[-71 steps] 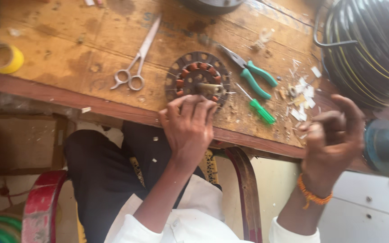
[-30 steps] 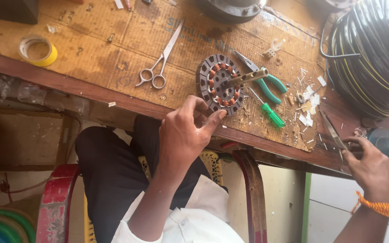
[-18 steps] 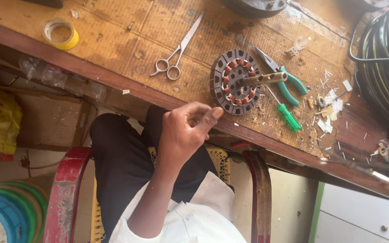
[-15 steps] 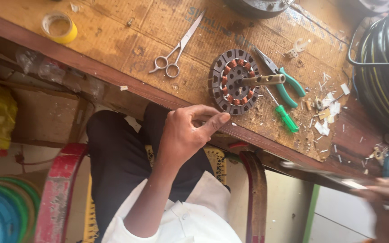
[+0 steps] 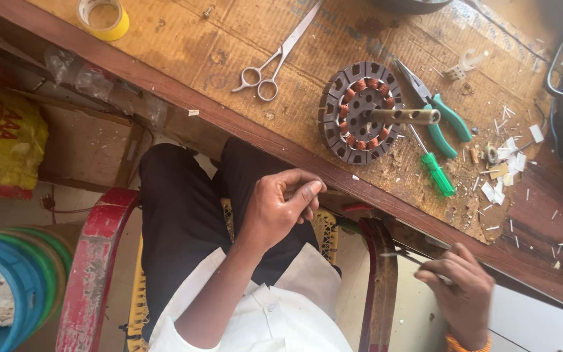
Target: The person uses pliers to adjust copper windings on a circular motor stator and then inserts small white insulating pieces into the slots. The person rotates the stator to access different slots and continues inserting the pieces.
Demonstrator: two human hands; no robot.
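Seated worker at a wooden bench, viewed from above. The left hand hangs over the lap just below the bench edge, fingers curled loosely with thumb and forefinger pinched together; whether anything lies between them cannot be told. The right hand is low at the right, below the bench edge, closed around a thin metal tool whose tip points left (its kind is too blurred to tell). The wound stator, a dark toothed ring with copper coils, lies flat on the bench, well apart from both hands, with a brass-coloured shaft lying across its right side. Just beside it lie green-handled pliers and a green-handled screwdriver; scissors lie to its left, a yellow tape roll at the far left corner, and white scraps to the right. Judged from this arrangement, good handling means bringing the tool up to the stator with the tip kept away from the copper windings, while the left hand steadies the ring by its outer teeth, not its coils.
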